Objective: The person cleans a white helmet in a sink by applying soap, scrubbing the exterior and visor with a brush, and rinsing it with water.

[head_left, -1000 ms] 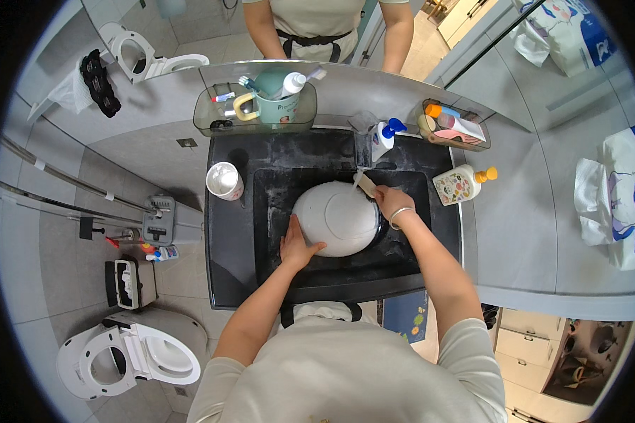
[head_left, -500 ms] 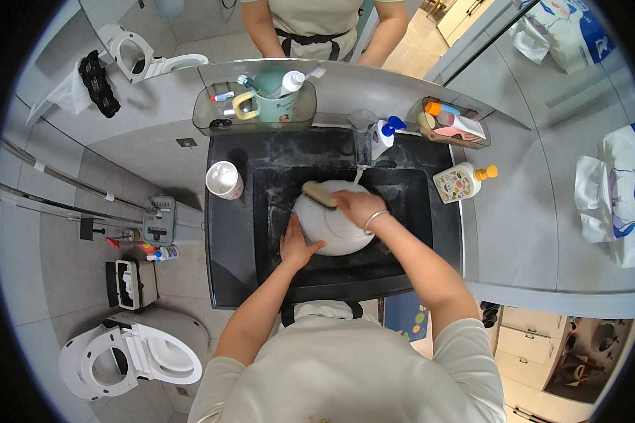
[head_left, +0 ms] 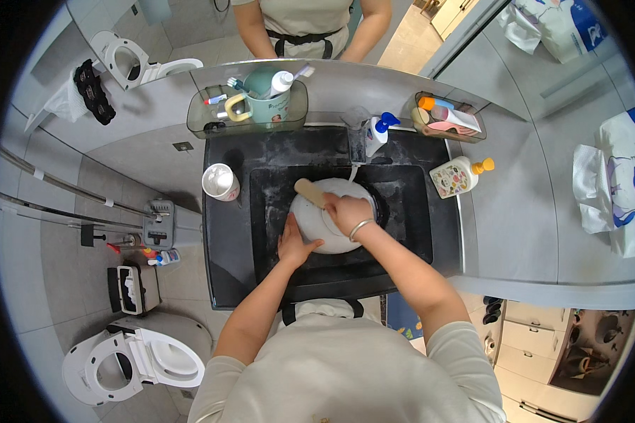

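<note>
A round white basin-like vessel (head_left: 336,229), seemingly bottom up, lies in the black sink (head_left: 402,240). My right hand (head_left: 348,213) is closed around a tan scrub brush (head_left: 308,191) and presses it on the upper middle of the white surface. The brush points up and left, and its bristles are hidden. My left hand (head_left: 295,244) lies against the basin's left near edge, fingers stretched and thumb spread along the rim. Water runs from the faucet (head_left: 358,146) onto or just behind the basin's far edge.
A white cup (head_left: 221,182) stands on the counter's left. Behind the sink are a pump bottle (head_left: 378,134), a toiletry tray (head_left: 250,125) holding a green mug (head_left: 269,106), and a smaller tray (head_left: 450,118). A yellow-capped bottle (head_left: 461,177) sits at the right edge.
My right hand has moved a little left and nearer with the brush, across the basin's surface. My left hand stays at the rim. The whole view has shifted slightly.
</note>
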Available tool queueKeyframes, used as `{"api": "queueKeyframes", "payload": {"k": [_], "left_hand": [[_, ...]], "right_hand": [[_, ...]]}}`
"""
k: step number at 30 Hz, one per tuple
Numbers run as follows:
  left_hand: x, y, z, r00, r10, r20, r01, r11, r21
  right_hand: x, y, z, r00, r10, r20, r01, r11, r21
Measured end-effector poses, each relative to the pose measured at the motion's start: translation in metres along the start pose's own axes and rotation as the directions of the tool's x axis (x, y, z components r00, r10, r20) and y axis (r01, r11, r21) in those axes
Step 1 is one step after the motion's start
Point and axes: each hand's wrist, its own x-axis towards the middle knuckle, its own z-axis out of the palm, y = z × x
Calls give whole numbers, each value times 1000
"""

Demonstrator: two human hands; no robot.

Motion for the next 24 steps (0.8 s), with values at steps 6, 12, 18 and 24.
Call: {"api": "queueKeyframes", "payload": {"k": [6,12,18,24], "left_hand": [[8,-43,-5,975,222,22,-214,959,-187],[8,-59,-5,984,157,84,-122,939,-320],[1,-53,13,995,93,35,-71,909,-410],[-4,-42,18,998,48,32,-33,928,-372]], "right_hand": [[-64,2,22,970,-236,-53,237,971,19],[-123,57,45,915,-397,68,402,911,-90],[-151,122,33,967,-242,83,254,947,-198],[-133,128,28,978,-201,52,208,959,-194]]}}
